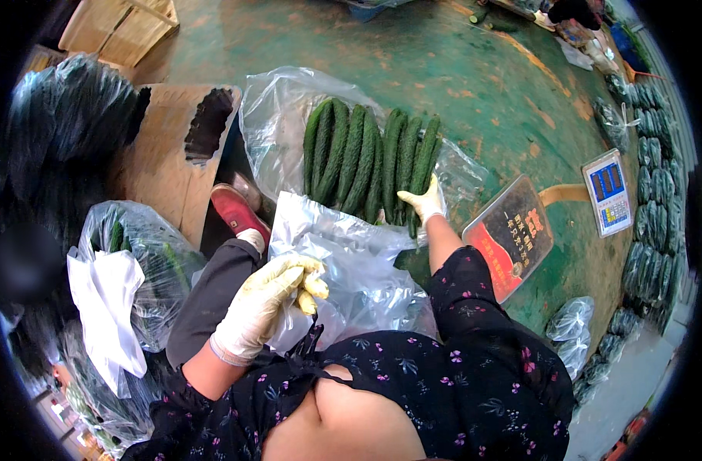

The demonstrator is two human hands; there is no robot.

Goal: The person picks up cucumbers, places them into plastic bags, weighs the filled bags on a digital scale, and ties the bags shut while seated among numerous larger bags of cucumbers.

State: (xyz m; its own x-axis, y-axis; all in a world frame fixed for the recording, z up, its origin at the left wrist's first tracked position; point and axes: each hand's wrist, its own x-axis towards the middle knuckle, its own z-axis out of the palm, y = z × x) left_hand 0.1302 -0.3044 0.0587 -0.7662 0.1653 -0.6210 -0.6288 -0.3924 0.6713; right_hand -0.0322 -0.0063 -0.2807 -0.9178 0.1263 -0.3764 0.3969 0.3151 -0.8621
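Likely aligning the row, the right hand (pixel 424 203) grips right-end cucumbers (pixel 406 157), while the left hand (pixel 263 311) curls, contents unclear; wrapping would call for gathering the near plastic (pixel 351 246)

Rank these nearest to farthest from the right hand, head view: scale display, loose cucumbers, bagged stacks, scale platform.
1. Loose cucumbers: touched by the right hand.
2. Scale platform: to its right.
3. Scale display: farther right.
4. Bagged stacks: beyond that, along the right edge.
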